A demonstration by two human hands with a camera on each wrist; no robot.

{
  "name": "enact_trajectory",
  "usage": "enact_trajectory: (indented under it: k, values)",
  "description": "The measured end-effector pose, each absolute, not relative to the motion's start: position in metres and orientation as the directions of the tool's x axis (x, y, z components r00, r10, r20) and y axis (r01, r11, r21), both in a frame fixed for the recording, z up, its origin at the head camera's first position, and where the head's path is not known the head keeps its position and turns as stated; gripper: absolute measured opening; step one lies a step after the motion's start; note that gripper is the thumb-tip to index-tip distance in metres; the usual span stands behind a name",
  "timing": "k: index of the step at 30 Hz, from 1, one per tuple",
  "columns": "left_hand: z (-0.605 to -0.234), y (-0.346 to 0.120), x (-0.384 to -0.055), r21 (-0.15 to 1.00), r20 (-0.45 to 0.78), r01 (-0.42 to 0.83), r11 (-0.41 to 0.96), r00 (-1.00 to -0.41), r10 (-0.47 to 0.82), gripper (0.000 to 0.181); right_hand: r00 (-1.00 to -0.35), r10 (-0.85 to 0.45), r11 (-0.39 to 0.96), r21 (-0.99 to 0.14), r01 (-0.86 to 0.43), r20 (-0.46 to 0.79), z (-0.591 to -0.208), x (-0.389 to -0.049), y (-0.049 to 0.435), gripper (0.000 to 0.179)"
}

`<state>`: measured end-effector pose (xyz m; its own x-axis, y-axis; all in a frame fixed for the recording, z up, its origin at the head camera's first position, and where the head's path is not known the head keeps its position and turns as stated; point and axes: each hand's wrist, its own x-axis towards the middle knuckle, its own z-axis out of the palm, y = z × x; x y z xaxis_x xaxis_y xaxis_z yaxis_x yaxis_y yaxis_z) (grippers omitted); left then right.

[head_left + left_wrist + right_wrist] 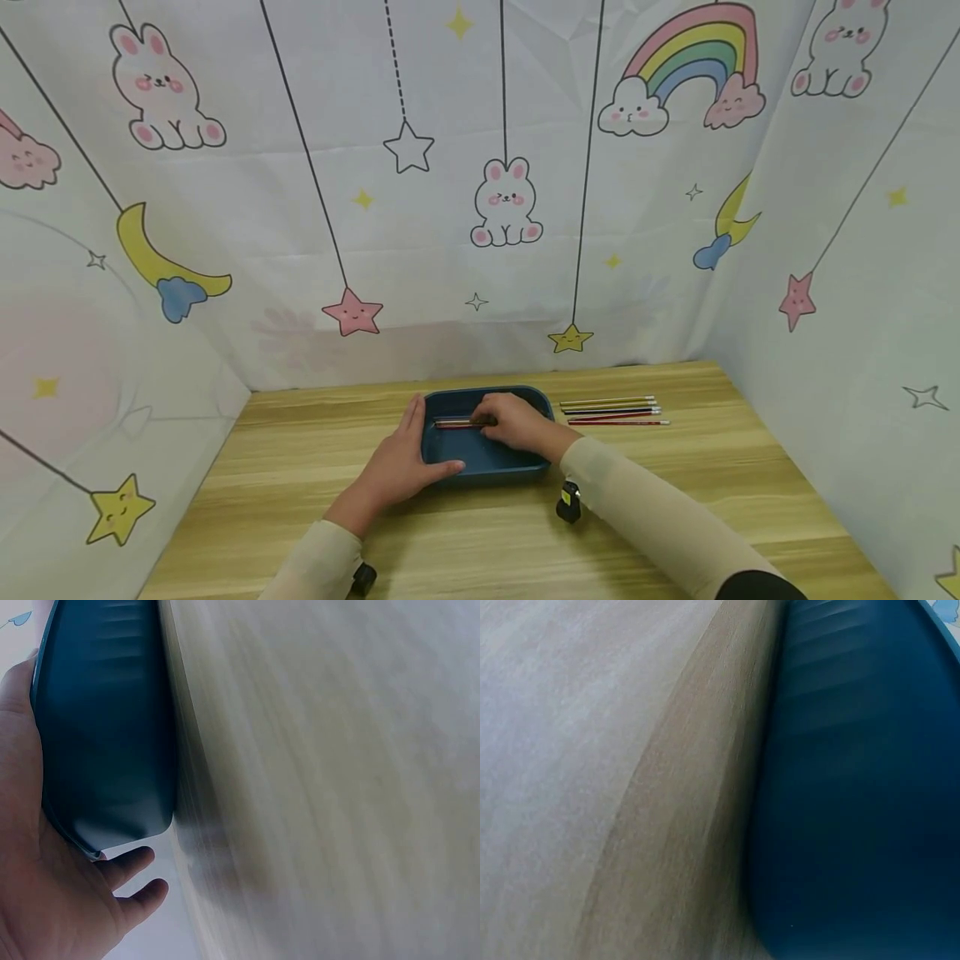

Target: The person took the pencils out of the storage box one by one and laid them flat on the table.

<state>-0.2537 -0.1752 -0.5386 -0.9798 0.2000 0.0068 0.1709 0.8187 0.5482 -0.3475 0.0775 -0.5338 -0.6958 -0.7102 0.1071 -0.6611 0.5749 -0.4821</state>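
A person's right hand, fingers curled, grips a small bunch of slim pencils inside a dark blue tray, their ends pointing out to the left of the fingertips. The left hand lies against the tray's left end with its fingers extended and its thumb reaching along the near side; the left wrist view shows two straight fingers by the corner. In the right wrist view, the tray's ribbed outer wall fills one side and the right hand is out of sight.

Just beside the tray's right end, more pencils in gold, dark and red lie side by side, white tips to the right. Beige sleeves cover both arms, with a small black camera at each wrist. The tray sits on a wood-grain table, before a white backdrop printed with rabbits, stars, moons and a rainbow.
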Motion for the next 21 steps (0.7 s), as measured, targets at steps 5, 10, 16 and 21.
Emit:
enact_trajectory:
  k: [5,10,16,21]
  values:
    - [-0.5388,-0.175,-0.2538,0.548,0.005,0.168,0.82,-0.98,0.197,0.139,-0.686,-0.718,0.572,-0.464,-0.676,0.114,-0.5363,-0.3481,0.0771,0.022]
    - [-0.5393,-0.1746,-0.2539,0.548,0.004,0.164,0.82,-0.981,0.194,0.138,-0.675,-0.731,0.58,-0.432,-0.691,0.097,-0.5356,-0.3464,0.0766,0.021]
    - [-0.5385,-0.1744,-0.253,0.56,-0.006,0.156,0.814,-0.981,0.193,0.137,-0.649,-0.755,0.559,-0.43,-0.709,0.09,-0.5352,-0.3466,0.0776,0.021]
    - [-0.5365,-0.1741,-0.2527,0.558,-0.007,0.154,0.815,-0.982,0.19,0.136,-0.596,-0.795,0.498,-0.441,-0.746,0.11,-0.5368,-0.3503,0.0779,0.023]
